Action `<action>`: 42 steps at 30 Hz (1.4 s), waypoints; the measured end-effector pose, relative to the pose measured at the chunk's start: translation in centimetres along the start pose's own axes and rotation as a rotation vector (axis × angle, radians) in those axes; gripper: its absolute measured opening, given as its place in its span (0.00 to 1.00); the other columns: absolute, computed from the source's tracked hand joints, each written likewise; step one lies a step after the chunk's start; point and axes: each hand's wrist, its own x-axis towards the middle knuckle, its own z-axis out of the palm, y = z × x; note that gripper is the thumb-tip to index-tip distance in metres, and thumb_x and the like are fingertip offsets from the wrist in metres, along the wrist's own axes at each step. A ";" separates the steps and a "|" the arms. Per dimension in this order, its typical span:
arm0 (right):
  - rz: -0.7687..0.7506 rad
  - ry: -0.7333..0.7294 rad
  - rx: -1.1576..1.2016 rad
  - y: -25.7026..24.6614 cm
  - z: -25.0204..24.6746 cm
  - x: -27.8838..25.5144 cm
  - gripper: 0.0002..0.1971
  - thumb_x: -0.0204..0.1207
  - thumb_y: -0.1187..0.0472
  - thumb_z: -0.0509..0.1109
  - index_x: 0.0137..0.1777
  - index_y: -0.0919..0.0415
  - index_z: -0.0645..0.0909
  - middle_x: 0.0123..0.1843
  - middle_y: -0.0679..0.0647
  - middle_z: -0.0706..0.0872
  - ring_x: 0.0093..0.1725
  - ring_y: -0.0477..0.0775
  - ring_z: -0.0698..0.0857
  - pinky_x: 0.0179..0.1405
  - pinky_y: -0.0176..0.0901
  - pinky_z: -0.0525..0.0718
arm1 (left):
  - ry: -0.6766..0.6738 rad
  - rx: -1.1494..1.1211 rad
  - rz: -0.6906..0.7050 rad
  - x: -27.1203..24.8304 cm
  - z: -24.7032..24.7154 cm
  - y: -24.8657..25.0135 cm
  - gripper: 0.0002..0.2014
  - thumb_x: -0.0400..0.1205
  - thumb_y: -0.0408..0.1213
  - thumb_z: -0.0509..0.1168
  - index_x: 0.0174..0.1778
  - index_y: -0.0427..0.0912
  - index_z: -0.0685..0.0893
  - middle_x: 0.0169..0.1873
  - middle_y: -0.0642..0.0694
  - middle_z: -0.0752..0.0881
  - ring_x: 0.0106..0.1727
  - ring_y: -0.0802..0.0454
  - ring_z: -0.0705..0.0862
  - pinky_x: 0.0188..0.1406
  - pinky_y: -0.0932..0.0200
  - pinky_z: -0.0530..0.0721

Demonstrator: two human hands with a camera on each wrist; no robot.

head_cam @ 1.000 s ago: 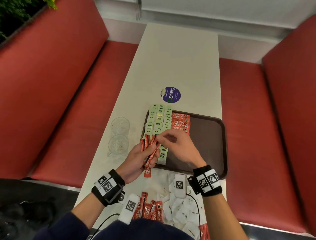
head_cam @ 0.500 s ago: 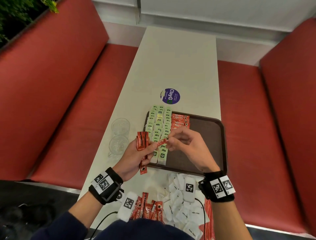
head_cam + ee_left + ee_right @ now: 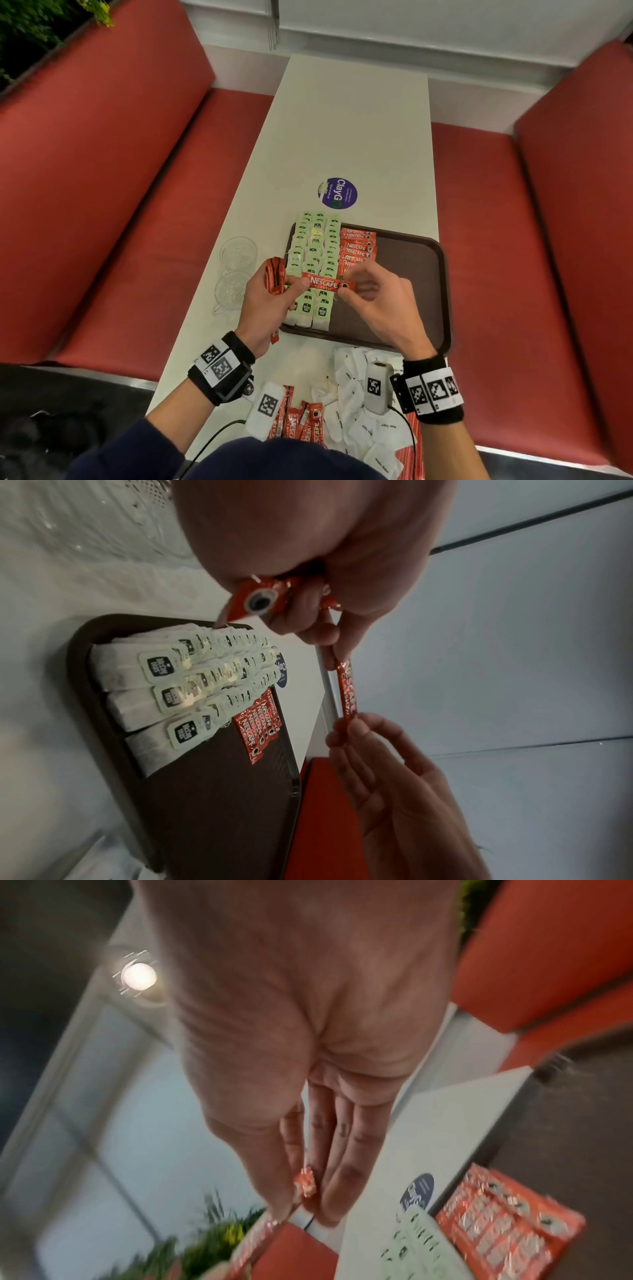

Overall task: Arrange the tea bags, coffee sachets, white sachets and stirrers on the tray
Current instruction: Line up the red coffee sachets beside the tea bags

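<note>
Both hands are up over the near-left part of the brown tray [image 3: 424,294], stretching one red coffee sachet [image 3: 323,283] between them; the left hand [image 3: 270,305] pinches its left end with thumb and fingertip, while its other fingers are curled round a bunch of coffee sachets [image 3: 275,275] standing up out of the fist; the right hand [image 3: 380,301] pinches the sachet's right end between thumb and forefinger, its remaining fingers loosely bent and apart from it. On the tray, three columns of green-tagged tea bags [image 3: 317,253] run from far to near along the left side; just right of them, at the far end, lies a row of coffee sachets [image 3: 358,250] touching one another. The tray sits on a pale table [image 3: 349,130]; white sachets [image 3: 356,421] are heaped at the table's near edge, with loose coffee sachets [image 3: 301,425] just left of them. Two glass cups [image 3: 236,270] stand left of the tray; a round purple sticker [image 3: 337,193] lies beyond it.
</note>
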 end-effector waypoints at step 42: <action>-0.001 -0.138 -0.645 11.8 3.4 10.4 0.13 0.83 0.57 0.81 0.65 0.55 0.90 0.64 0.55 0.89 0.70 0.61 0.83 0.68 0.58 0.84 | -0.181 -0.062 -0.301 -0.7 -2.1 -1.7 0.08 0.92 0.39 0.70 0.58 0.42 0.77 0.34 0.50 0.74 0.29 0.55 0.67 0.21 0.64 0.62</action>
